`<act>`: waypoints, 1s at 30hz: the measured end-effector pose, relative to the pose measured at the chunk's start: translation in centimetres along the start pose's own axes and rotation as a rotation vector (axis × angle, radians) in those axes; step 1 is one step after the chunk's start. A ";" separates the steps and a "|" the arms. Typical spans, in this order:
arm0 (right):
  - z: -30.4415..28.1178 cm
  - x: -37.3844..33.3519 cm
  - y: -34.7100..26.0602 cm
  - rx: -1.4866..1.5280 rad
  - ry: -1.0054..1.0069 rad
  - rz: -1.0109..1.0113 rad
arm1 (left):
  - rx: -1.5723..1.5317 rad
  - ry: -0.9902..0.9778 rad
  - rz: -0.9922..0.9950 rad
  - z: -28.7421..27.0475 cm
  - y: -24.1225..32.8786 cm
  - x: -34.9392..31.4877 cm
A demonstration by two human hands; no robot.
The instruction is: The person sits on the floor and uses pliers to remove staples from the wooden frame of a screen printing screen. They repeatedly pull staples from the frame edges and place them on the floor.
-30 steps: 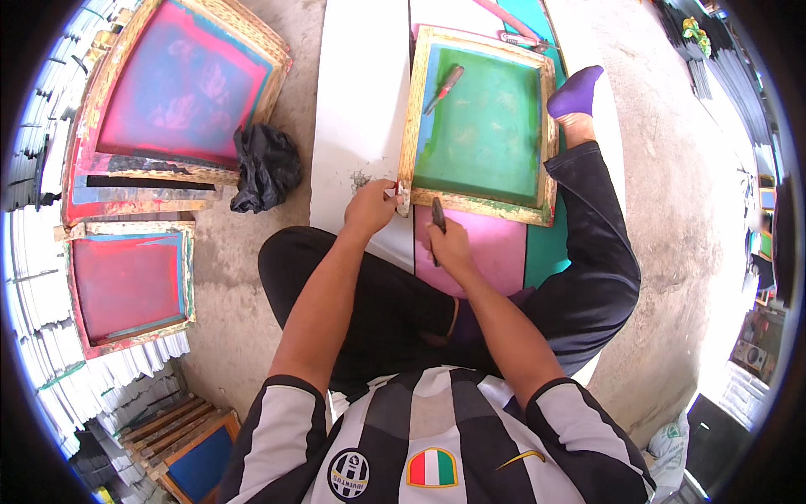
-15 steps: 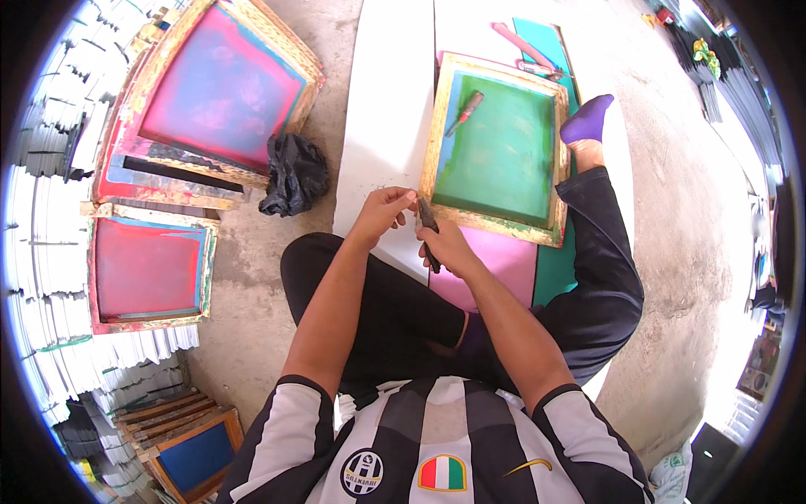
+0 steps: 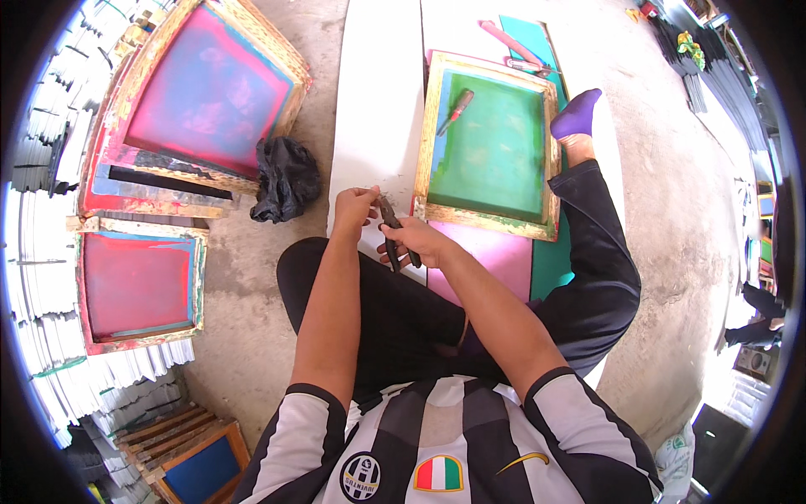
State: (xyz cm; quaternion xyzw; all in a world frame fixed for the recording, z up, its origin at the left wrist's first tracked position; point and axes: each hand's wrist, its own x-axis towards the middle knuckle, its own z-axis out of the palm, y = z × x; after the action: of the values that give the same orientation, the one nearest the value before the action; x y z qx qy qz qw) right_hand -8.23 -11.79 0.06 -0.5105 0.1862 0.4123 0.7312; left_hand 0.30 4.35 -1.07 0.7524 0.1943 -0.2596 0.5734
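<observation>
Right hand (image 3: 422, 238) grasps the pliers (image 3: 389, 220), and from my distant seat I see their dark handles spread in a narrow V below the palm, near the middle of the frame. Just to the left, my other hand, the left hand (image 3: 356, 207), has its thumb and forefinger drawn together at the tip of the tool; I cannot tell whether they pinch something small there.

Right of the two hands I have a wooden screen frame (image 3: 487, 220) with green mesh, lying in the upper middle of the view. On its mesh rests a screwdriver (image 3: 458, 109), tilted. Past its far edge I make out a utility knife (image 3: 529, 65) and a pink strip (image 3: 504, 38). Beneath the work I see a white board (image 3: 376, 101), a pink sheet (image 3: 495, 256) and a teal sheet (image 3: 550, 273). At upper left, a black plastic bag (image 3: 285, 181) touches or nearly touches a large screen (image 3: 214, 97) of pink and blue; below that I view a smaller red screen (image 3: 138, 281).
</observation>
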 end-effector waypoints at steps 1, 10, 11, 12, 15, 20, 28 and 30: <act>0.0 -0.3 0.1 -0.015 0.021 0.005 | 0.071 0.059 0.045 0.1 -0.2 0.2; -4.5 -6.3 0.8 -0.231 0.293 0.039 | 0.634 0.203 0.227 2.6 -0.1 -0.1; -5.1 -6.7 0.8 -0.230 0.318 0.054 | 0.644 0.161 0.242 3.0 -0.2 -0.1; -5.5 -7.3 0.8 -0.225 0.347 0.070 | 0.655 0.114 0.260 3.5 -0.3 -0.2; -7.0 -7.2 0.7 -0.234 0.308 0.124 | 0.662 0.044 0.268 4.2 -0.5 -0.4; -9.5 -6.0 0.5 -0.476 0.254 0.181 | 0.634 0.011 0.308 4.4 -0.2 -1.0; -9.3 -5.4 -1.7 -0.627 0.227 0.254 | 0.590 -0.012 0.352 4.7 -0.4 -0.5; -8.7 -5.6 -2.0 -0.628 0.249 0.216 | 0.569 -0.030 0.336 4.7 0.3 -1.0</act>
State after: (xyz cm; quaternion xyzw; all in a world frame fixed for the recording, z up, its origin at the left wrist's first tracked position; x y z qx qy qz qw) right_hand -8.65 -22.16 1.55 -0.7342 0.1911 0.4589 0.4625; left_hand -1.14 -0.21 -1.23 0.9000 -0.0212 -0.2163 0.3779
